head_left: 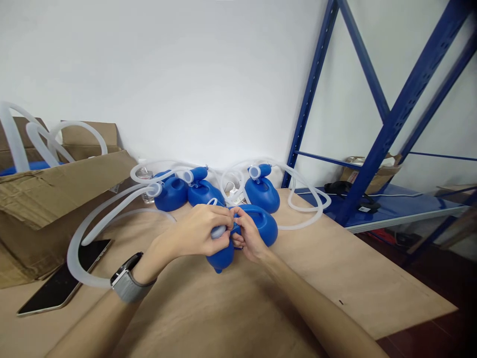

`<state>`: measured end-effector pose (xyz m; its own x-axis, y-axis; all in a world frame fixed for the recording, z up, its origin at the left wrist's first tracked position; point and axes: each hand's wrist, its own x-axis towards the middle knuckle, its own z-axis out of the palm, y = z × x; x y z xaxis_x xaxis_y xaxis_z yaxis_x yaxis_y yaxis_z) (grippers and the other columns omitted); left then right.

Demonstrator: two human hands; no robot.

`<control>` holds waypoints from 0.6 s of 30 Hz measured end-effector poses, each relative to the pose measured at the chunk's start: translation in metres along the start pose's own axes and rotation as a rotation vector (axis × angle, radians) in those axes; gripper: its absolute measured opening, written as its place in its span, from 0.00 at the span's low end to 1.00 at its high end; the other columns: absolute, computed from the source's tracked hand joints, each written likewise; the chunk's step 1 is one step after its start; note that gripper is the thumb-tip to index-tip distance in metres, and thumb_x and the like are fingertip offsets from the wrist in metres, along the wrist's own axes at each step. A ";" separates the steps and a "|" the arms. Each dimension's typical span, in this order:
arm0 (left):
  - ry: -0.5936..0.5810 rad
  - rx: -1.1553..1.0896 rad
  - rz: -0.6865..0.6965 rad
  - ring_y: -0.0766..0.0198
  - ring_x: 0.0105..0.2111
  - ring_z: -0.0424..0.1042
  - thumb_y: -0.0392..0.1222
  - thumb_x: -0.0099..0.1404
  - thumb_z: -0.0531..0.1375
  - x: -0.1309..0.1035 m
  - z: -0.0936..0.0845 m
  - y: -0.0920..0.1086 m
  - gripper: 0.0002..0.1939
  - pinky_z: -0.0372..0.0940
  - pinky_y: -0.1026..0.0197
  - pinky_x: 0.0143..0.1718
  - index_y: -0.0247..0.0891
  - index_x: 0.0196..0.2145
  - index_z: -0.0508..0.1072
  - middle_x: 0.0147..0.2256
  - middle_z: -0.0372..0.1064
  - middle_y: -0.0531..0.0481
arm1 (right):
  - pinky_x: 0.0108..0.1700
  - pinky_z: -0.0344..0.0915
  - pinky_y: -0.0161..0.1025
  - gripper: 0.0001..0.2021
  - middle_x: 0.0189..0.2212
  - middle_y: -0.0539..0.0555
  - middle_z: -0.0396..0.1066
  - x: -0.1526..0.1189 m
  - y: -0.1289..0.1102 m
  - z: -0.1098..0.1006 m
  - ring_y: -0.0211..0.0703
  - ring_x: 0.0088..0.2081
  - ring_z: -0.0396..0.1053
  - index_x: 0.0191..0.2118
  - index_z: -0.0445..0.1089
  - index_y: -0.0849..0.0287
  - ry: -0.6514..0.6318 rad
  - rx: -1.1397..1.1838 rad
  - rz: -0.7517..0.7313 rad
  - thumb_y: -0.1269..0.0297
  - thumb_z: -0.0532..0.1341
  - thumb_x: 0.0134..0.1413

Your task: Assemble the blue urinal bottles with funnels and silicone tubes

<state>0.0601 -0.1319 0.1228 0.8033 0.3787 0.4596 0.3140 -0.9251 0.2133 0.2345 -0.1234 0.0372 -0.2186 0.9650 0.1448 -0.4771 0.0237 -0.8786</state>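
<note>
In the middle of the table lies a blue plastic bottle with a moulded handle [266, 226]. Its blue funnel-like mouth piece [221, 257] points towards me, and a whitish round cap [218, 231] shows under my fingers. My left hand [203, 228], with a grey-strapped watch on the wrist, is closed over the cap and mouth piece. Bent fingers of my right hand [250, 234] pinch at the neck of the same bottle, touching the left fingertips. What lies exactly between the fingertips is hidden.
Behind stand more blue bottles [263, 195] with coiled translucent hoses [316, 214]. A cardboard box [67, 189] with hoses sits left, a dark tablet-like device [63, 283] before it. A clear bottle [146, 179] stands near the wall. Blue metal shelving [372, 164] rises at right.
</note>
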 end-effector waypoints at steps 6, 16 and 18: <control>0.014 0.017 0.034 0.58 0.37 0.79 0.35 0.64 0.55 0.001 -0.001 0.003 0.10 0.68 0.58 0.41 0.36 0.31 0.77 0.35 0.80 0.47 | 0.15 0.38 0.24 0.12 0.16 0.36 0.56 -0.002 -0.002 0.000 0.26 0.14 0.41 0.37 0.61 0.53 -0.033 0.016 0.016 0.60 0.62 0.46; -0.051 -0.033 -0.073 0.62 0.31 0.75 0.34 0.59 0.57 0.002 -0.004 0.001 0.07 0.66 0.61 0.36 0.38 0.29 0.76 0.31 0.77 0.50 | 0.15 0.39 0.26 0.12 0.16 0.38 0.58 0.000 0.003 -0.002 0.28 0.14 0.42 0.37 0.63 0.54 -0.032 0.033 0.073 0.61 0.62 0.44; -0.057 -0.034 -0.093 0.62 0.31 0.74 0.34 0.59 0.57 0.001 -0.007 -0.002 0.08 0.66 0.61 0.36 0.37 0.31 0.76 0.32 0.78 0.49 | 0.16 0.41 0.27 0.12 0.15 0.39 0.59 0.000 0.003 -0.002 0.29 0.14 0.44 0.37 0.64 0.54 -0.044 0.020 0.052 0.59 0.62 0.46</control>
<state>0.0568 -0.1298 0.1293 0.7993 0.4599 0.3868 0.3721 -0.8842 0.2824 0.2345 -0.1226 0.0340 -0.2810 0.9523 0.1194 -0.4807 -0.0320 -0.8763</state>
